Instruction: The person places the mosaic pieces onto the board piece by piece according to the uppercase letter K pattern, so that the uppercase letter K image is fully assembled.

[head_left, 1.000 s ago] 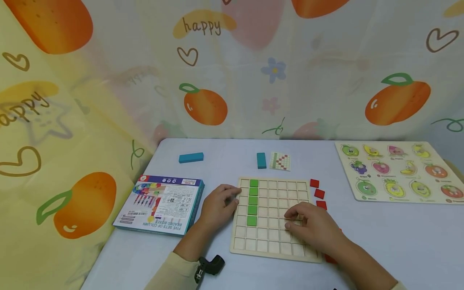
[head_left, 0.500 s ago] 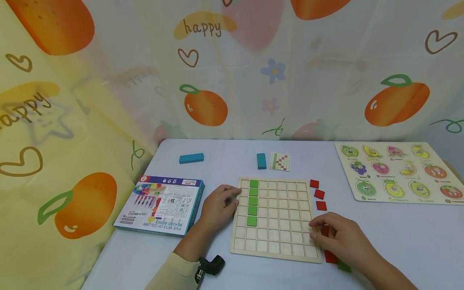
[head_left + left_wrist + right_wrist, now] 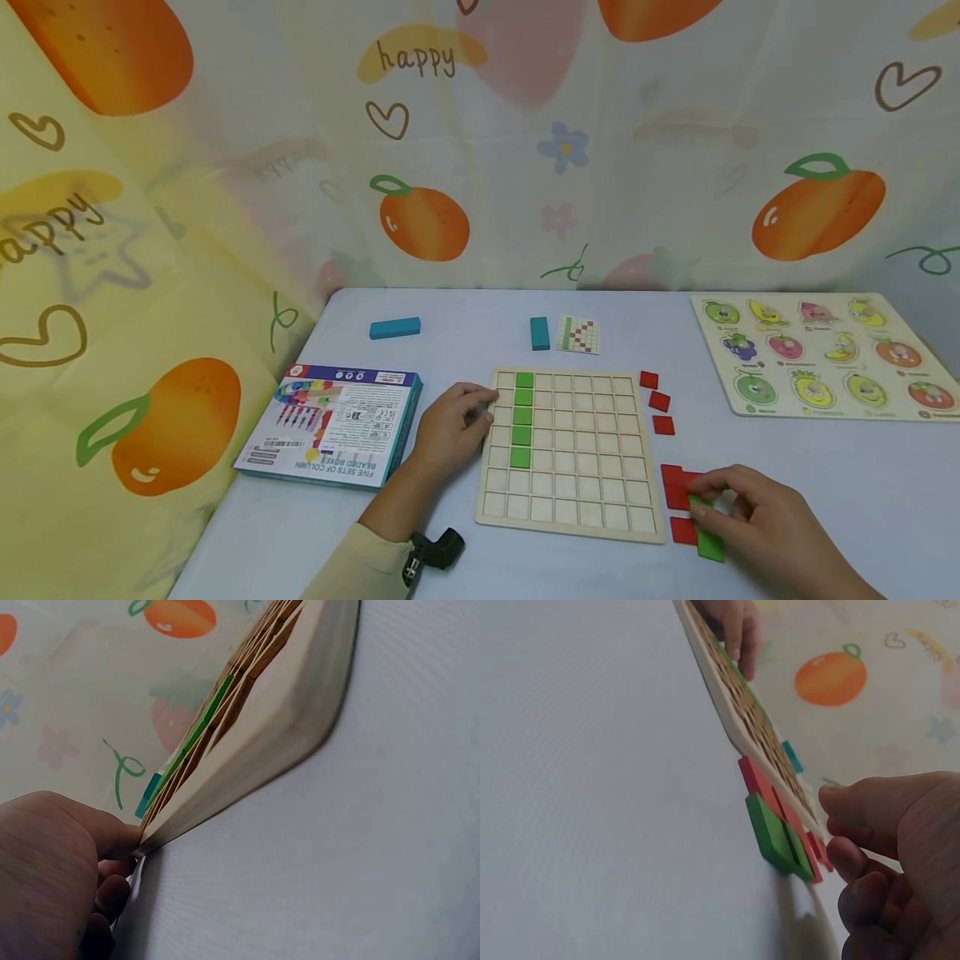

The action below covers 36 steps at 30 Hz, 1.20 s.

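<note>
A wooden grid board [image 3: 566, 454] lies on the table, with a column of several green square tiles [image 3: 522, 416] set in its second column of cells. At its left edge my left hand [image 3: 453, 427] holds the rim, thumb and fingertip against it; the left wrist view shows the thumb [image 3: 112, 834] at the board's edge. My right hand [image 3: 765, 508] is over the loose green tiles [image 3: 709, 540] right of the board, index finger and thumb apart and nothing seen between them. In the right wrist view the fingertips are clear of the green tiles [image 3: 774, 838]. Red tiles [image 3: 673, 487] lie beside them.
Three red tiles [image 3: 659, 402] lie off the board's upper right edge. Behind the board are a pattern card [image 3: 579, 334] and two teal blocks, one [image 3: 540, 333] near the card. A box [image 3: 330, 423] lies left, a fruit puzzle board [image 3: 825, 354] right.
My right hand has moved from over the board's right half, rightward and toward me, to the loose green tiles. The left hand and the tiles on the board have stayed put.
</note>
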Available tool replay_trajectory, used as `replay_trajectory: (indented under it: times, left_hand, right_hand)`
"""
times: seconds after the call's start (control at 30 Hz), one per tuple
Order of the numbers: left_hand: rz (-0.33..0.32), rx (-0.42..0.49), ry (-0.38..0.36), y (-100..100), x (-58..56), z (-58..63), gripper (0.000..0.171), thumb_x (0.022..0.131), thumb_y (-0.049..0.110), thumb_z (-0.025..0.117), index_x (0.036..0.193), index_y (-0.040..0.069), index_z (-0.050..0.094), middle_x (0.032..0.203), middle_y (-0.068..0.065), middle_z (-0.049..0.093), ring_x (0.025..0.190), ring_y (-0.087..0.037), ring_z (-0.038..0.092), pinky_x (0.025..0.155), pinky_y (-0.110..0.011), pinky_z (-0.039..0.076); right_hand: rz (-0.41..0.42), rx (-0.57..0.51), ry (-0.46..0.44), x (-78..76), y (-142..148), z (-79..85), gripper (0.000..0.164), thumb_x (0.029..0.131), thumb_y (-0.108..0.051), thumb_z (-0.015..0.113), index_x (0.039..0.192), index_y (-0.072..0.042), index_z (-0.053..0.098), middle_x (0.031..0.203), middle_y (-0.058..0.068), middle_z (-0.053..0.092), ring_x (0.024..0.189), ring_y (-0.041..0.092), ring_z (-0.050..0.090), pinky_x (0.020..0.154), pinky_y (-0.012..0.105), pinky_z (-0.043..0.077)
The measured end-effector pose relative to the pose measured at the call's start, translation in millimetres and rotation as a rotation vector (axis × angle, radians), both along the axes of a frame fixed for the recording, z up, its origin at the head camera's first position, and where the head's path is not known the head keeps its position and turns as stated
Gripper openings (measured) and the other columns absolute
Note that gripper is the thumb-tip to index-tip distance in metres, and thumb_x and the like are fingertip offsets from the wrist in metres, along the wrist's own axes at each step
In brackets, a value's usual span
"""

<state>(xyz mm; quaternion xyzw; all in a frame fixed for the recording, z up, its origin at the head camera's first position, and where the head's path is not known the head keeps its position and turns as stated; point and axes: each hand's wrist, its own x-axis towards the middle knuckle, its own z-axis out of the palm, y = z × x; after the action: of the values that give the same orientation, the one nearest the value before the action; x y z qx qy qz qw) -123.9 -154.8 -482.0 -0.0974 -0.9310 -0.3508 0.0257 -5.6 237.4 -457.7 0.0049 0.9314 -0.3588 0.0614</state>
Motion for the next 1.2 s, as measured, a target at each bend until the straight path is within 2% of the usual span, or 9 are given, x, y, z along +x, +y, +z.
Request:
replay_trajectory:
  times: [0.1, 0.3, 0.63, 1.0, 1.2]
  left_hand:
    - [0.0, 0.005, 0.005, -0.3, 0.1, 0.1, 0.03, 0.102, 0.018, 0.073, 0.131, 0.017, 0.077, 0.128, 0.003, 0.068, 0.108, -0.014, 0.065, 0.092, -0.037, 0.056]
    - [-0.002, 0.01, 0.0, -0.2, 0.3, -0.2, 0.03, 0.102, 0.018, 0.073, 0.132, 0.018, 0.077, 0.128, 0.004, 0.068, 0.109, -0.014, 0.065, 0.093, -0.037, 0.056]
    - [-0.001, 0.009, -0.007, -0.5, 0.8, 0.0, 0.031, 0.102, 0.018, 0.073, 0.132, 0.018, 0.077, 0.129, 0.004, 0.067, 0.11, -0.014, 0.065, 0.094, -0.037, 0.056]
    - [-0.006, 0.013, -0.009, -0.7, 1.2, 1.2, 0.031, 0.102, 0.018, 0.073, 0.132, 0.017, 0.077, 0.13, 0.003, 0.067, 0.112, -0.016, 0.066, 0.095, -0.038, 0.056]
    - [-0.007, 0.011, -0.011, -1.1, 0.1, 0.4, 0.031, 0.102, 0.019, 0.073, 0.133, 0.017, 0.076, 0.13, 0.003, 0.067, 0.114, -0.016, 0.066, 0.096, -0.037, 0.056]
  right_hand:
    - [-0.011, 0.03, -0.048, 1.3, 6.6, -1.7, 0.027, 0.093, -0.034, 0.085, 0.115, -0.02, 0.076, 0.091, -0.007, 0.066, 0.067, 0.012, 0.051, 0.06, 0.025, 0.041]
    - [-0.003, 0.09, -0.064, 3.8, 17.4, -9.0, 0.026, 0.093, -0.033, 0.084, 0.115, -0.021, 0.076, 0.075, -0.002, 0.054, 0.07, 0.01, 0.05, 0.06, 0.025, 0.039]
    - [0.03, 0.14, -0.053, 1.0, 18.3, -12.5, 0.029, 0.09, -0.028, 0.087, 0.116, -0.02, 0.076, 0.082, -0.005, 0.053, 0.072, 0.009, 0.047, 0.061, 0.025, 0.039]
    - [0.037, 0.133, -0.122, -2.7, 17.8, -9.6, 0.03, 0.091, -0.032, 0.086, 0.113, -0.019, 0.071, 0.078, -0.002, 0.051, 0.072, 0.013, 0.048, 0.06, 0.026, 0.038]
    - [0.023, 0.108, -0.155, -4.1, 16.1, -6.3, 0.021, 0.095, -0.026, 0.082, 0.111, -0.019, 0.071, 0.077, -0.002, 0.052, 0.073, 0.014, 0.049, 0.059, 0.025, 0.04]
